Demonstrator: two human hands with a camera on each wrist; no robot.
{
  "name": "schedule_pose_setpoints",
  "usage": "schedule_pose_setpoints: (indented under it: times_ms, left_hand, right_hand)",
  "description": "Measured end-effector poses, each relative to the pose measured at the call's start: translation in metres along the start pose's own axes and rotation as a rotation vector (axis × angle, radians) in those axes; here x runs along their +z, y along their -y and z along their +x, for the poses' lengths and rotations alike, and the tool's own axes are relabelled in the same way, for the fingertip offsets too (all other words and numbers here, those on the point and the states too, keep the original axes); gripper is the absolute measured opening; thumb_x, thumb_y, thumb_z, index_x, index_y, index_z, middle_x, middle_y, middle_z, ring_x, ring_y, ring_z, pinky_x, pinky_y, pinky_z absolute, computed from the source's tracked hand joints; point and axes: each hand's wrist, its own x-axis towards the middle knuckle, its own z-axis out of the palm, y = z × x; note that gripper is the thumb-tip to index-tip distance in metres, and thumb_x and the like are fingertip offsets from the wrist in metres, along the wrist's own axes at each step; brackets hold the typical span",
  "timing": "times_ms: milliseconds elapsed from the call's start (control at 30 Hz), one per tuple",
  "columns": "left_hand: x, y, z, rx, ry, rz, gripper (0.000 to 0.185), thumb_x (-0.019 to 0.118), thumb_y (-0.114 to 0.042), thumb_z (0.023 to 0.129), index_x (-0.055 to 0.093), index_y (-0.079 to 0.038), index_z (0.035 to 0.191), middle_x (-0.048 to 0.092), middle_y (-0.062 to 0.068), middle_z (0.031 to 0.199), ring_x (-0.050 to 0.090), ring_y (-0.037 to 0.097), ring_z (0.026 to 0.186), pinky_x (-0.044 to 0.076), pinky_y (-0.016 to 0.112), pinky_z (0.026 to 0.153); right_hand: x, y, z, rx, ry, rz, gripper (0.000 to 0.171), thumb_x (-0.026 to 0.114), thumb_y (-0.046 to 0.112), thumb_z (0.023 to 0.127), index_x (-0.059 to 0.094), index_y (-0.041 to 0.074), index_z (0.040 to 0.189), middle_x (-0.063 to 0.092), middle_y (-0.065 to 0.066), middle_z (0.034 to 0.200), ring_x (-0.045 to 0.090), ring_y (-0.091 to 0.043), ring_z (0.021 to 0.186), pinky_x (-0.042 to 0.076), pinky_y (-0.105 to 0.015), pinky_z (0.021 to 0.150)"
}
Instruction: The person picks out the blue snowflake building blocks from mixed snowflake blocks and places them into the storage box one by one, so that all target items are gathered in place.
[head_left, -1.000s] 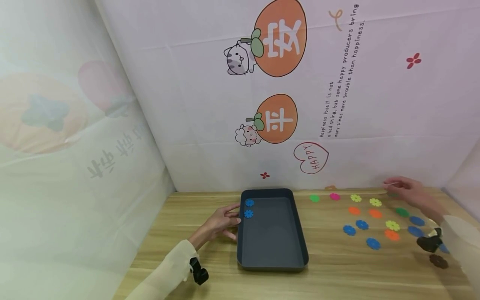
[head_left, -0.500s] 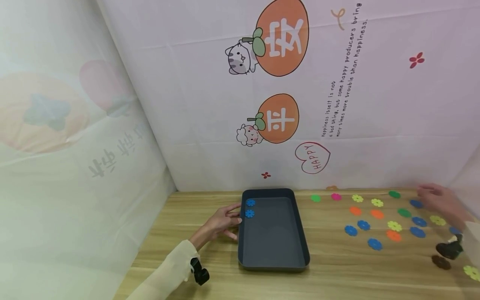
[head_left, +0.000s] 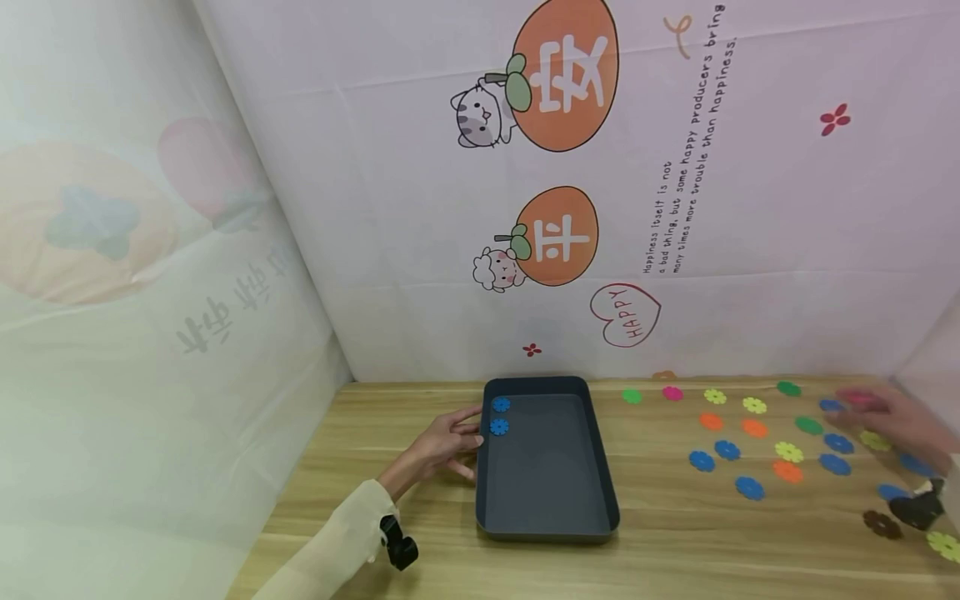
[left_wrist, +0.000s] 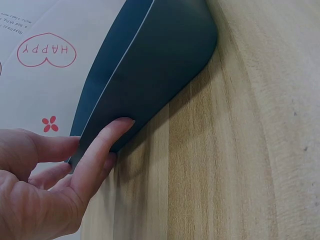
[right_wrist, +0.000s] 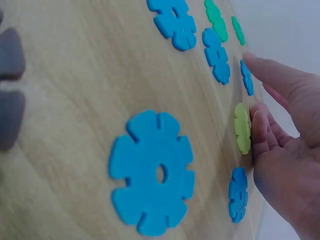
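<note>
Two blue flower discs (head_left: 499, 415) lie in the dark tray (head_left: 547, 525) at its 11 o'clock corner in the head view. Left hand (head_left: 442, 446), fingers extended, rests against the tray's 9 o'clock wall on the wooden table (head_left: 375, 433). Right hand (head_left: 892, 419) hovers, blurred, over scattered coloured discs at 3 o'clock of the tray, beside a blue disc (head_left: 830, 406).

Left wrist view: the left hand (left_wrist: 47, 185) touches the tray (left_wrist: 150, 75) wall with straight fingers (left_wrist: 102, 145), holding nothing.

Right wrist view: the right hand (right_wrist: 282, 150), loosely curled fingertips (right_wrist: 260, 122), touches a yellow-green disc (right_wrist: 242, 128) on the table (right_wrist: 75, 100); no pinch is visible. A large blue disc (right_wrist: 152, 171) lies at 9 o'clock of it.
</note>
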Motion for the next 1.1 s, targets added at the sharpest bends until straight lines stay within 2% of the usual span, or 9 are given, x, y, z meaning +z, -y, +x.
schedule_pose_setpoints:
  times_ms: [100,300,533,667,733,800,933,1000,1100]
  left_hand:
    - [0.0,-0.001,0.0,-0.001,0.0,0.004,0.065,0.058,-0.001,0.105,0.032,-0.008,0.165,0.038,0.031,0.161,0.053,0.047,0.138,0.068,0.038,0.063]
    - [-0.001,-0.001,-0.001,-0.001,0.0,0.005,0.065,0.057,-0.002,0.106,0.032,-0.009,0.165,0.037,0.032,0.162,0.051,0.047,0.14,0.068,0.04,0.064]
    - [-0.003,-0.001,-0.002,0.002,0.004,0.002,0.065,0.057,-0.003,0.106,0.031,-0.009,0.166,0.036,0.032,0.162,0.052,0.047,0.139,0.068,0.04,0.064]
    - [-0.003,-0.001,-0.002,0.002,0.01,0.005,0.065,0.057,-0.004,0.106,0.031,-0.01,0.166,0.035,0.031,0.163,0.051,0.047,0.14,0.068,0.039,0.064]
    - [-0.003,-0.001,-0.002,-0.001,0.008,0.001,0.065,0.058,-0.004,0.106,0.031,-0.01,0.166,0.036,0.031,0.163,0.051,0.046,0.14,0.068,0.039,0.064]
    - [-0.002,-0.001,-0.001,-0.001,0.002,-0.004,0.065,0.058,-0.004,0.106,0.032,-0.01,0.166,0.037,0.031,0.162,0.052,0.046,0.14,0.068,0.038,0.064]
    - [-0.002,0.001,-0.001,-0.004,-0.005,-0.012,0.066,0.059,-0.003,0.105,0.032,-0.009,0.165,0.038,0.031,0.162,0.052,0.047,0.139,0.068,0.039,0.064]
    - [-0.001,0.002,-0.001,-0.006,-0.001,-0.011,0.066,0.059,-0.002,0.105,0.031,-0.008,0.165,0.037,0.031,0.162,0.052,0.047,0.139,0.068,0.04,0.065]
    - [-0.001,0.002,0.0,-0.007,0.0,-0.005,0.066,0.059,-0.002,0.105,0.031,-0.008,0.165,0.038,0.031,0.161,0.052,0.047,0.139,0.068,0.04,0.066]
  right_hand:
    - [0.001,-0.001,-0.001,0.032,0.021,-0.017,0.077,0.06,0.031,0.108,0.028,-0.029,0.144,0.032,-0.058,0.14,0.042,-0.074,0.119,0.057,-0.068,0.082]
    - [0.002,-0.013,0.003,0.102,0.071,-0.007,0.084,0.053,0.042,0.11,0.022,-0.027,0.147,0.028,-0.057,0.141,0.04,-0.07,0.119,0.055,-0.068,0.085]
    - [0.004,-0.013,0.008,0.084,0.041,-0.01,0.08,0.055,0.038,0.11,0.026,-0.028,0.145,0.029,-0.057,0.142,0.044,-0.07,0.119,0.059,-0.059,0.082]
    - [0.002,-0.005,0.004,0.057,0.034,0.005,0.074,0.055,0.031,0.111,0.028,-0.029,0.144,0.028,-0.058,0.142,0.049,-0.067,0.115,0.062,-0.036,0.076]
    - [0.001,-0.002,0.003,0.046,0.014,0.003,0.072,0.057,0.029,0.11,0.03,-0.03,0.143,0.031,-0.058,0.14,0.062,-0.051,0.105,0.057,-0.022,0.068]
    - [0.001,0.0,0.002,0.032,0.0,0.004,0.071,0.058,0.028,0.11,0.031,-0.03,0.142,0.035,-0.057,0.138,0.067,-0.017,0.094,0.051,-0.014,0.066]
    - [0.002,-0.001,0.002,-0.009,-0.032,-0.005,0.068,0.061,0.024,0.108,0.036,-0.031,0.139,0.042,-0.057,0.133,0.042,0.022,0.086,0.049,-0.012,0.065]
    - [0.003,-0.004,0.001,-0.017,-0.036,-0.028,0.068,0.061,0.023,0.108,0.035,-0.032,0.137,0.044,-0.057,0.129,0.057,0.008,0.086,0.049,-0.013,0.064]
    - [0.003,-0.009,0.002,0.011,-0.027,-0.04,0.072,0.061,0.026,0.108,0.033,-0.034,0.135,0.048,-0.056,0.124,0.069,-0.036,0.094,0.057,-0.025,0.068]
